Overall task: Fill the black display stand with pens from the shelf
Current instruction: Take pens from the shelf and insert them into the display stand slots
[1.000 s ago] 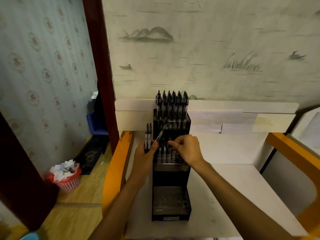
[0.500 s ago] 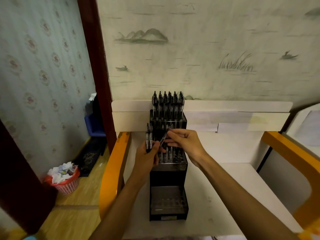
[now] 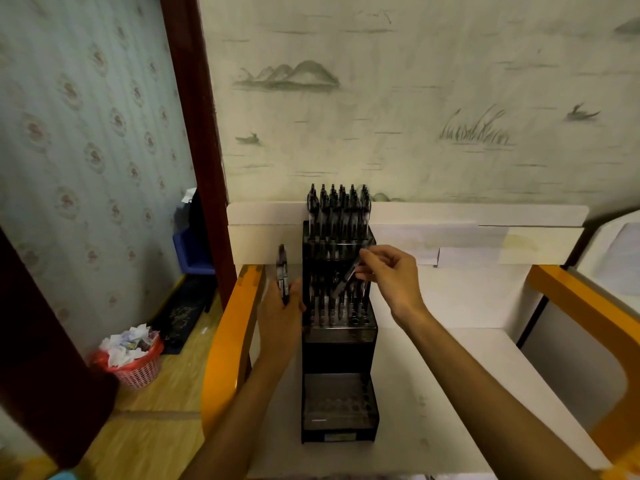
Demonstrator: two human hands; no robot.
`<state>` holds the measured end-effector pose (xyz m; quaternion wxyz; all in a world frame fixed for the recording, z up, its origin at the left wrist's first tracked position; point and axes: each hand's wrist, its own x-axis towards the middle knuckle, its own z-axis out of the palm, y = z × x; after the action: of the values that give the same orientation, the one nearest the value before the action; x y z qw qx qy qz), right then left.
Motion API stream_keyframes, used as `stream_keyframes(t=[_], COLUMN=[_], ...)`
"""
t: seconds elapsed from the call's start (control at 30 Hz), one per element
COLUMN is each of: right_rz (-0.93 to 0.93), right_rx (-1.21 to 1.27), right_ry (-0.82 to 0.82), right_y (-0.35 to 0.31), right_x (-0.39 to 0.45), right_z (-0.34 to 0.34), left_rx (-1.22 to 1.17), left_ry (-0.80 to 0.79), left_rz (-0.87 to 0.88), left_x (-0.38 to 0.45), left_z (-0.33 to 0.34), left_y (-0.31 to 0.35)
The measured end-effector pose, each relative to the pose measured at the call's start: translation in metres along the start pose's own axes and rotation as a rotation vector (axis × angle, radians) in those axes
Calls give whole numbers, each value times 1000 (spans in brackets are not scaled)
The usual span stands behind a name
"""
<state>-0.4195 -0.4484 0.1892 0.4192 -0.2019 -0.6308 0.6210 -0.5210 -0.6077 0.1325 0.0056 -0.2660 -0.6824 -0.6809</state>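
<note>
While the black stand (image 3: 338, 344) sits upright on the white shelf (image 3: 450, 393), against the low white back panel (image 3: 450, 216), its three stepped tiers differ: the top tier is packed with upright pens (image 3: 337, 211), the middle tier holds a partial row of pens (image 3: 337, 299) standing in their holes, and the bottom tier (image 3: 337, 398) shows only bare holes. Over the middle tier the right hand (image 3: 391, 275) pinches one pen (image 3: 346, 280) between thumb and fingertips, near its upper end; that pen is tilted, its lower end pointing down and left toward the middle row, and whether the tip touches the stand I cannot tell. Just beside the stand's left edge the left hand (image 3: 282, 313) grips a small bundle of spare pens (image 3: 282, 271), fingers curled round their lower part, the pens standing roughly upright above the fist. How many are in the bundle is too blurred to count. Orange rails (image 3: 230, 334) border the shelf on both sides. Behind it the wall (image 3: 415, 98) carries pale wallpaper with mountains, reeds and birds. To the left a dark red door frame (image 3: 197, 133) rises, and beyond it, on the wooden floor (image 3: 152, 427), stands a red basket (image 3: 133, 362) heaped with crumpled paper, with a dark mat (image 3: 180, 315) and a blue object (image 3: 194, 251) further back
</note>
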Motion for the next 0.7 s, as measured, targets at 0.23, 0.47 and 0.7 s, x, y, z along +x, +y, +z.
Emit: stream_keyframes(t=[0.23, 0.47, 0.7], right_rz=[-224, -268, -310], right_rx=[-427, -630, -782], right_ry=[-44, -141, -123], right_y=[5, 18, 22], right_x=[3, 4, 5], right_z=[-4, 1, 4], left_rx=[12, -187, -116], left_ry=[-22, -132, -155], left_rz=[33, -123, -14], left_x=[0, -1, 3], left_z=[-5, 1, -1], left_y=[3, 2, -2])
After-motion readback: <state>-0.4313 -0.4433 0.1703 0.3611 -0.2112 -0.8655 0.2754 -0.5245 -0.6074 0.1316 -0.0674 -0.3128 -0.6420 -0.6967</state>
